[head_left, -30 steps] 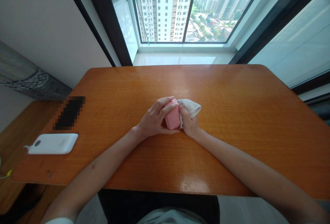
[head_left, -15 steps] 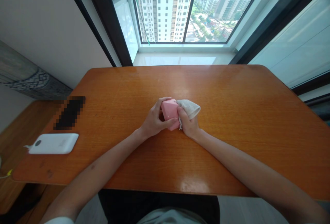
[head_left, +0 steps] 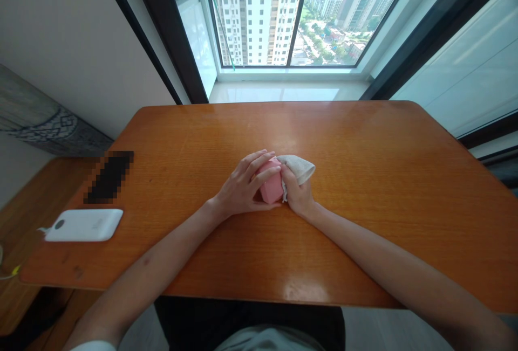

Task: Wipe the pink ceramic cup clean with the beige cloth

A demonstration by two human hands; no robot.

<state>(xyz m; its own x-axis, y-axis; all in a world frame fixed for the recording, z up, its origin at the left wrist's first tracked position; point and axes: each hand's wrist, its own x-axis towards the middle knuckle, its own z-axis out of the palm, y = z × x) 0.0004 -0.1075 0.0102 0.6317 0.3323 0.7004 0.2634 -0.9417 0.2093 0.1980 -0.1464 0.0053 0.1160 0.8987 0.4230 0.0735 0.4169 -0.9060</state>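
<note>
The left hand (head_left: 243, 184) is loosely grasping a smooth, flat-sided pink block (head_left: 272, 193), its fingers spreading over the top and its thumb lying along the near lower side. The right hand (head_left: 298, 195) is gripping a folded grey-white fabric cloth (head_left: 300, 169) and pressing it against the right side of the block, with the thumb pointing up; its other fingers are mostly hiding. The hold is probably serving two ends: the left hand seems to be steadying the block, while the right is pinning the cloth to it so that the fabric is not slipping. Whether the block is touching the desk underneath, I cannot tell.

The block is sitting over the middle of the varnished orange-brown wooden desk (head_left: 364, 221), well inside every edge. Both bare forearms (head_left: 178, 251) are crossing the near edge, so the widest room for moving is lying ahead, towards the window (head_left: 263, 16), and off to the right. Leftward, a white rounded rectangular device (head_left: 83, 226) with a pale lead is resting near the desk's left edge, and a dark pixelated patch (head_left: 109, 177) is masking something just beyond it; both are standing well apart from the hands.
</note>
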